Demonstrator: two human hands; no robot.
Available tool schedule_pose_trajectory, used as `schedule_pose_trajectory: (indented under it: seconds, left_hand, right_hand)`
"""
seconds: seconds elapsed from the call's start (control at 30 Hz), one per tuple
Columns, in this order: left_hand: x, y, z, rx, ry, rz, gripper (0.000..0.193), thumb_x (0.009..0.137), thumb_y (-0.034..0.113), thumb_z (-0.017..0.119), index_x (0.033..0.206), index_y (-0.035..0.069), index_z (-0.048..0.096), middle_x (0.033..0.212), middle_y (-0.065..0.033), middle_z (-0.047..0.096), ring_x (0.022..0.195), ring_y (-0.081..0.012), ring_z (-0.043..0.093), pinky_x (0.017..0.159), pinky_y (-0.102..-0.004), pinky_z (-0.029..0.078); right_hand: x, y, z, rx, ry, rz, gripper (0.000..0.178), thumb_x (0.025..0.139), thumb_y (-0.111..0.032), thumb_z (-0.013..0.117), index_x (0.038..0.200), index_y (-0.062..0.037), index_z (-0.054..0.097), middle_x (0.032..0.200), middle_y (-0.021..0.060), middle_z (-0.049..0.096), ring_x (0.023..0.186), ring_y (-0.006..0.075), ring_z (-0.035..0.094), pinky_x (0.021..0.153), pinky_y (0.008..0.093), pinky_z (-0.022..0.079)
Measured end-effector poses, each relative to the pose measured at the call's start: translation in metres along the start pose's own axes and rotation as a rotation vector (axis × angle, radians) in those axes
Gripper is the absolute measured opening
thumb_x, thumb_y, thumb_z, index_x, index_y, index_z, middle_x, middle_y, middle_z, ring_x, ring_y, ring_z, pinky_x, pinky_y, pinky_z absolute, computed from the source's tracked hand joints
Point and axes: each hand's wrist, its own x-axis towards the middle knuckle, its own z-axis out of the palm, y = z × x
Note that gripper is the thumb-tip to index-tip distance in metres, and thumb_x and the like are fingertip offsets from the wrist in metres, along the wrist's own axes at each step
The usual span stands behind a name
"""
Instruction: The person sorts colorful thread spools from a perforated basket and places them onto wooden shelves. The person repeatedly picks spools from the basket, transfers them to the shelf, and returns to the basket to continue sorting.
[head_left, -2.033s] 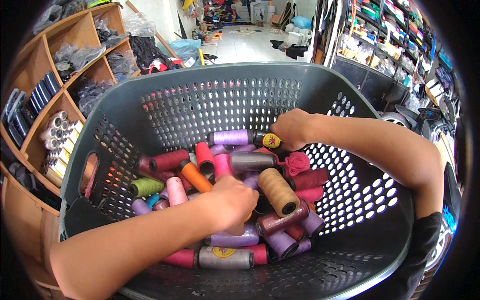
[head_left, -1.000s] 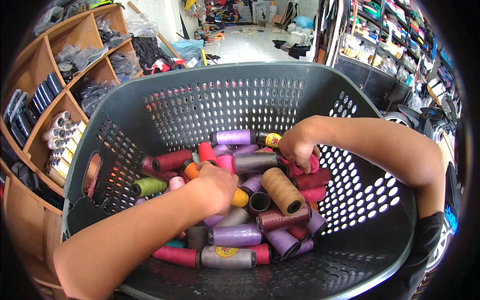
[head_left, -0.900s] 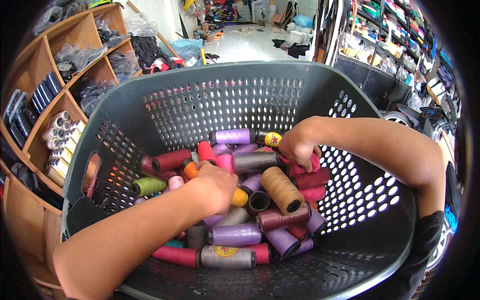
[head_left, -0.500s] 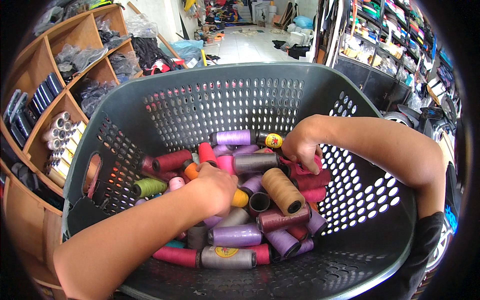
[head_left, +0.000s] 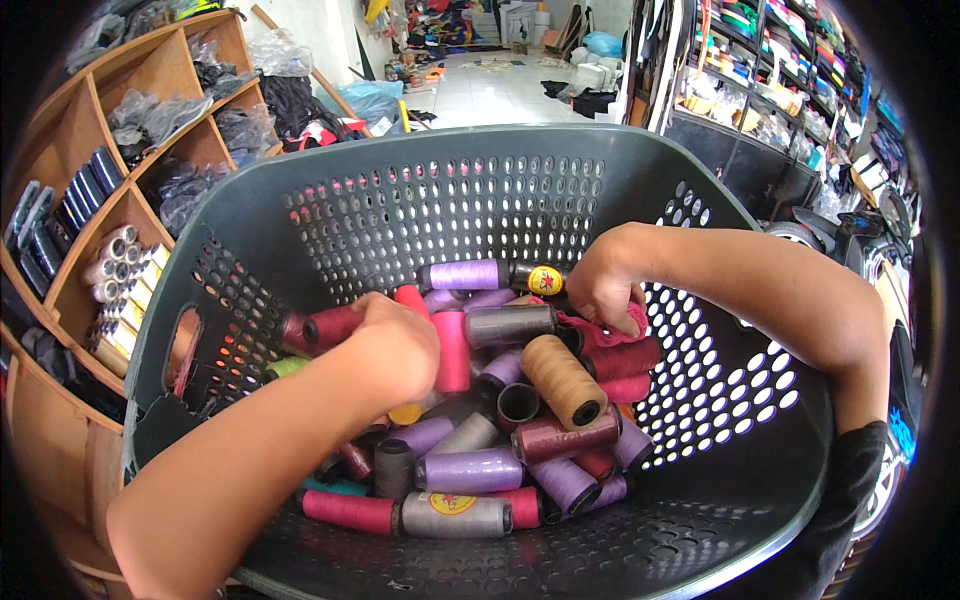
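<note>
Indoors, a pale tiled floor (head_left: 490, 95) runs off towards the back, with a wooden shelf (head_left: 90, 90) on the left and a crammed dark rack (head_left: 735, 150) on the right. Nearest stands a big dark basket (head_left: 450, 140), its walls pierced by rows of holes, and a loose heap of thread spools lies on its bottom. Both bare arms reach in over it. The left hand (head_left: 400, 338) is over the left part of the heap, back uppermost, just beside the pink spool (head_left: 453, 355); its fingertips are hidden, so I cannot tell whether they grip anything. The right hand (head_left: 605, 285) is at the right of the heap, fingers bent down and closed on a pink coil (head_left: 638, 318) above the dark red spool (head_left: 622, 357). Among the spools, the tan spool (head_left: 560, 378) lies aslant on top, its lower end by the maroon spool (head_left: 567, 434), while the grey spool (head_left: 455, 518) lies on its side at the near edge. Along the far side the purple spool (head_left: 464, 274) lies end to end with the black spool (head_left: 525, 276), whose small yellow label (head_left: 545, 280) faces up
</note>
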Motion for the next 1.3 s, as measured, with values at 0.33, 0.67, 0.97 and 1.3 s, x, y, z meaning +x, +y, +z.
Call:
schedule_pose_trajectory:
  seconds: [0.33, 0.67, 0.97, 1.3]
  left_hand:
    - [0.004, -0.001, 0.008, -0.05, -0.024, 0.035, 0.067, 0.078, 0.032, 0.069, 0.134, -0.001, 0.051, 0.124, -0.014, 0.066, 0.114, -0.026, 0.065, 0.093, -0.0389, 0.051]
    - [0.008, -0.016, 0.006, -0.009, -0.028, -0.039, 0.072, 0.076, 0.035, 0.069, 0.135, -0.001, 0.05, 0.127, -0.0126, 0.065, 0.115, -0.025, 0.065, 0.094, -0.0393, 0.051]
    - [0.009, -0.034, 0.014, -0.032, -0.091, -0.163, 0.073, 0.075, 0.035, 0.069, 0.136, -0.001, 0.049, 0.127, -0.0128, 0.065, 0.116, -0.0237, 0.065, 0.094, -0.0368, 0.051]
    - [0.009, -0.031, 0.011, -0.065, -0.068, -0.113, 0.071, 0.075, 0.034, 0.068, 0.133, -0.003, 0.05, 0.123, -0.0145, 0.067, 0.114, -0.026, 0.066, 0.093, -0.0377, 0.052]
  right_hand:
    - [-0.007, -0.016, 0.004, 0.079, 0.115, 0.052, 0.058, 0.073, -0.019, 0.084, 0.122, 0.0031, 0.062, 0.113, 0.0191, 0.069, 0.097, 0.0272, 0.071, 0.079, 0.0351, 0.059]
    - [0.008, -0.019, 0.008, -0.221, 0.376, -0.074, 0.044, 0.069, -0.019, 0.081, 0.107, -0.0007, 0.069, 0.093, 0.0152, 0.072, 0.078, 0.027, 0.072, 0.068, 0.0384, 0.058]
    - [-0.009, -0.014, -0.001, 0.038, 0.839, -0.143, 0.042, 0.071, -0.033, 0.072, 0.092, 0.0034, 0.07, 0.089, 0.0226, 0.071, 0.09, 0.0371, 0.069, 0.079, 0.0416, 0.055]
    - [-0.012, -0.012, -0.006, 0.208, 0.985, -0.248, 0.058, 0.07, -0.037, 0.08, 0.109, 0.0023, 0.063, 0.099, 0.0243, 0.069, 0.098, 0.0404, 0.066, 0.087, 0.0442, 0.052]
